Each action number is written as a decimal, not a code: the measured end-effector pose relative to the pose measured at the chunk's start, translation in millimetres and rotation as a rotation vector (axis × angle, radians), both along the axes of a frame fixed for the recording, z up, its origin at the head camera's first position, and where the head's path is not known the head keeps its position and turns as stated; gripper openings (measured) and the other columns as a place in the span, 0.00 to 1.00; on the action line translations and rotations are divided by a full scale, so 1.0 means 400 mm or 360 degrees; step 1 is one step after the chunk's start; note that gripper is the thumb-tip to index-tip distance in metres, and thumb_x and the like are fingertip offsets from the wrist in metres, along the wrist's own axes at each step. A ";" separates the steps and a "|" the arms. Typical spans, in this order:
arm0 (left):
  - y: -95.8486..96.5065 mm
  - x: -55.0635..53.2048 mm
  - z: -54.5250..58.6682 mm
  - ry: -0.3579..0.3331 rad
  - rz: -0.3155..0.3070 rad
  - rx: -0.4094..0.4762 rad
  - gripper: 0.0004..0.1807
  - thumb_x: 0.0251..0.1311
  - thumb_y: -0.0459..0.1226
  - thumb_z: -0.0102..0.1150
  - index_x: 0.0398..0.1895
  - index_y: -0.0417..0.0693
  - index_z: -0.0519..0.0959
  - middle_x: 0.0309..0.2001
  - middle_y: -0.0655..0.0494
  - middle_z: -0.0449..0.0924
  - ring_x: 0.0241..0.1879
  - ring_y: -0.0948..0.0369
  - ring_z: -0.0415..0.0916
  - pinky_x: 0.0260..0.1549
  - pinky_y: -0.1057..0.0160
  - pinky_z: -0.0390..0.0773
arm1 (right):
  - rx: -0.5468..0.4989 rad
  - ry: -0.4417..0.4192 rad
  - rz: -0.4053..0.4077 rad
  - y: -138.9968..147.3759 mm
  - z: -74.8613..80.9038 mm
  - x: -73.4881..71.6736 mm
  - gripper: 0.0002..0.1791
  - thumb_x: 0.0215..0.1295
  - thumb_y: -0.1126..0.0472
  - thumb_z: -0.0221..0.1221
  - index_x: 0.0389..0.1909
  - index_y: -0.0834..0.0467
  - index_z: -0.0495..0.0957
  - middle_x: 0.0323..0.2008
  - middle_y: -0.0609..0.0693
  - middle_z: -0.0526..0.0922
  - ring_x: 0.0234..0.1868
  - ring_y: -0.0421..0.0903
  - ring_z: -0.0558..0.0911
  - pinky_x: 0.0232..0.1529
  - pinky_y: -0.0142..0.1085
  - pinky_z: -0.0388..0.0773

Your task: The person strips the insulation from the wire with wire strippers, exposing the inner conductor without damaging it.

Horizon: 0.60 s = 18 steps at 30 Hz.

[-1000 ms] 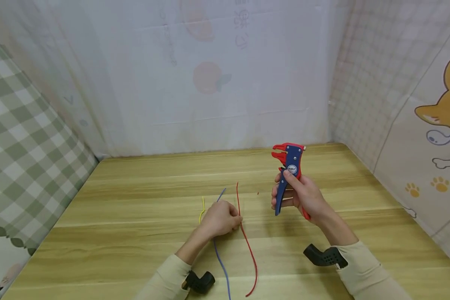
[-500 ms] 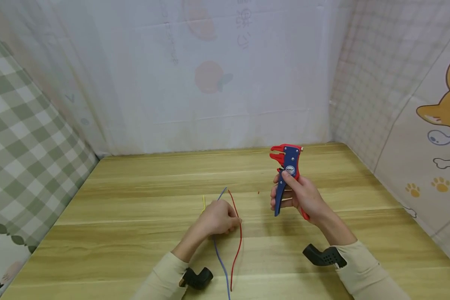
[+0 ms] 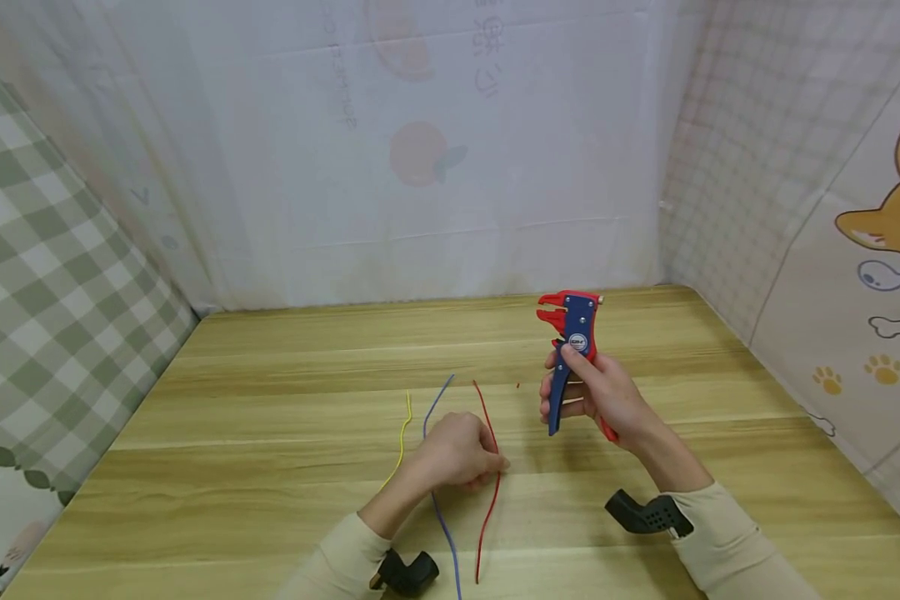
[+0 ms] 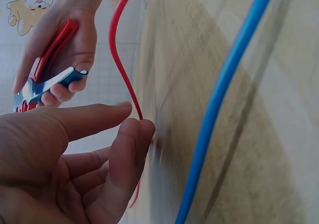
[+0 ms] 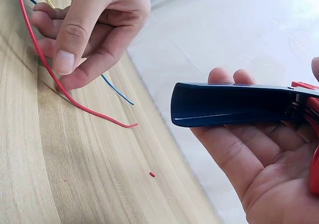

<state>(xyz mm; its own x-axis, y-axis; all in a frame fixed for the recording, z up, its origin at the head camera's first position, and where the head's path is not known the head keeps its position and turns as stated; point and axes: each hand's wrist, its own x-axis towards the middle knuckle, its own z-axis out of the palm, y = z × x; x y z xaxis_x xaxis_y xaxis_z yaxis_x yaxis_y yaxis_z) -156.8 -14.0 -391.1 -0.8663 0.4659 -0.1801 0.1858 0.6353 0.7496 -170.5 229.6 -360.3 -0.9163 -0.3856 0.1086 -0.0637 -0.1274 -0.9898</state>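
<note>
In the head view, my left hand (image 3: 461,450) is low over the table, its thumb and forefinger at a thin red wire (image 3: 486,529). The left wrist view shows the red wire (image 4: 117,55) running between those fingertips, which seem to pinch it lightly. The contact is partly hidden. My right hand (image 3: 607,396) grips a red-and-blue wire stripper (image 3: 573,333) upright above the table, red jaws pointing left and apart. A blue wire (image 3: 444,523) passes beneath my left hand. To its left lies a yellow wire (image 3: 401,442), partly covered by my forearm.
A tiny red snippet (image 3: 517,385) lies on the wooden table (image 3: 270,467), between the red wire and the stripper. White printed cloth (image 3: 540,167) hangs behind the table. A green checked cloth (image 3: 60,250) flanks the left side.
My left hand moves slightly right and nearer my body along the red wire. The wire's far end swings left, then back right. The right hand with the stripper barely shifts left.
</note>
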 end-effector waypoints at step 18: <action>-0.124 -0.063 0.056 0.0338 0.0227 -0.0263 0.08 0.70 0.39 0.65 0.39 0.44 0.89 0.29 0.55 0.87 0.22 0.61 0.82 0.24 0.64 0.78 | 0.0014 0.0009 -0.0017 -0.001 0.005 0.006 0.18 0.87 0.49 0.43 0.54 0.60 0.71 0.37 0.50 0.89 0.36 0.47 0.92 0.44 0.46 0.90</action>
<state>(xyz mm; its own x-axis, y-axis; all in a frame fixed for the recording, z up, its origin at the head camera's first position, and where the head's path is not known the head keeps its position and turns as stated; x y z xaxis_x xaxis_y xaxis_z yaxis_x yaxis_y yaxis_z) -182.2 -63.5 -368.6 -0.9474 0.3160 -0.0514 0.2271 0.7766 0.5877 -167.9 229.1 -358.2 -0.9198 -0.3766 0.1102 -0.0704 -0.1179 -0.9905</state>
